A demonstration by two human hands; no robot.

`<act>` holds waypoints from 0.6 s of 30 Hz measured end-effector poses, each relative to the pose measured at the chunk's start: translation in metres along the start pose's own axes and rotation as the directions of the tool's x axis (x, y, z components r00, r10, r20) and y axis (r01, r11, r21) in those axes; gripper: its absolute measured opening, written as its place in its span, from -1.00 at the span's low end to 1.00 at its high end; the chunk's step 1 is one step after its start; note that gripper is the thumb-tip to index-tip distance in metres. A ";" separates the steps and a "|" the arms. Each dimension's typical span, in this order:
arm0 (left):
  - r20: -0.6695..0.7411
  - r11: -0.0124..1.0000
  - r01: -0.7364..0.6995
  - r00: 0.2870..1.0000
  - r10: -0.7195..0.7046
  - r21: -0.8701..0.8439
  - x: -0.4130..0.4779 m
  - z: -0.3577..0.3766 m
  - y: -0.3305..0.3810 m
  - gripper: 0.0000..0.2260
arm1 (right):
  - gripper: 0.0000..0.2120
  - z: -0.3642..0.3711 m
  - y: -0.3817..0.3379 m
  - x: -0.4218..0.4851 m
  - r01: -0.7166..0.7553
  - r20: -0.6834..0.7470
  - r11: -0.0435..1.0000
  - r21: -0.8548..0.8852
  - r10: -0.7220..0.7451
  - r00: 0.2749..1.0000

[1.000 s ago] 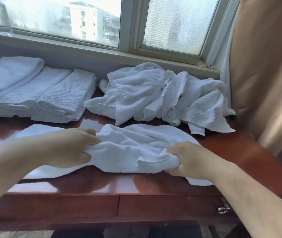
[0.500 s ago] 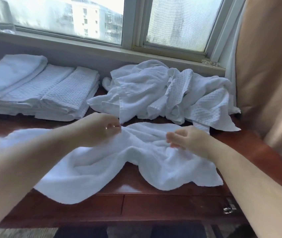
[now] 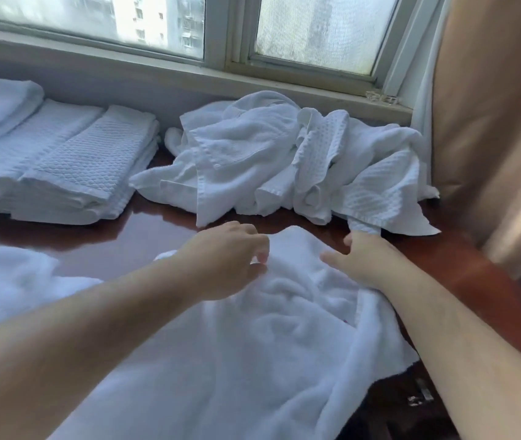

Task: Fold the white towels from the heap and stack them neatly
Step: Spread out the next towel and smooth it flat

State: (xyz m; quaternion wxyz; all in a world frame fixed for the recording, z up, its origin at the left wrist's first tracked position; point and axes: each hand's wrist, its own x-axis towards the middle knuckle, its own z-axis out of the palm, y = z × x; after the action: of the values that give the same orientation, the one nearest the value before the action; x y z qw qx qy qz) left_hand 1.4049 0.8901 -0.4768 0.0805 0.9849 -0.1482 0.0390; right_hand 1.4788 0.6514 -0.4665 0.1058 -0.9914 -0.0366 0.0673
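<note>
A rumpled white terry towel lies spread over the front of the dark wooden table and hangs over its near edge. My left hand hovers at the towel's far edge, fingers curled and pinching at the cloth. My right hand rests on the towel's far right part, fingers spread and pressing it down. Behind them sits the heap of unfolded white towels. At the back left lie the stacks of folded white towels.
A window sill runs along the back of the table. A tan curtain hangs at the right, close to the heap. A metal drawer handle shows below the table's front right edge.
Both hands let go of the bunched towel and moved forward toward the heap. The towel went from gathered to spread out and draped over the table's front edge.
</note>
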 end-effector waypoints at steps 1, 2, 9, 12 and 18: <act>0.029 1.000 0.016 0.999 -0.015 -0.027 0.005 0.006 -0.001 -0.67 | -0.44 -0.001 0.005 0.002 -0.033 0.037 0.998 -0.048 0.035 0.999; 0.094 0.999 0.027 0.995 -0.023 -0.043 0.009 0.014 -0.001 -0.56 | -0.50 -0.001 0.011 0.004 -0.039 0.095 0.997 -0.073 0.046 0.994; 0.227 0.999 -0.037 0.973 0.035 0.006 0.028 0.036 0.007 -0.30 | -0.89 -0.004 0.046 0.024 -0.030 -0.256 0.976 0.214 0.086 0.963; 0.163 0.997 -0.060 0.984 0.068 -0.057 0.035 0.038 0.017 -0.52 | -0.82 -0.009 0.058 0.027 0.027 -0.479 0.912 0.408 0.189 0.857; 0.186 0.993 0.113 0.975 -0.117 0.035 0.042 0.030 0.011 -0.50 | -0.56 -0.023 0.068 0.027 0.012 -0.345 0.870 0.493 0.183 0.921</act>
State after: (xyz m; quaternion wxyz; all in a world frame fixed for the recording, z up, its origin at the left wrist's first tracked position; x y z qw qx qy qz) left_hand 1.4430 0.8623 -0.5003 0.0562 0.9920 -0.0974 -0.0572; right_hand 1.5128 0.5829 -0.4624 0.3532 -0.9273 0.0476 -0.1146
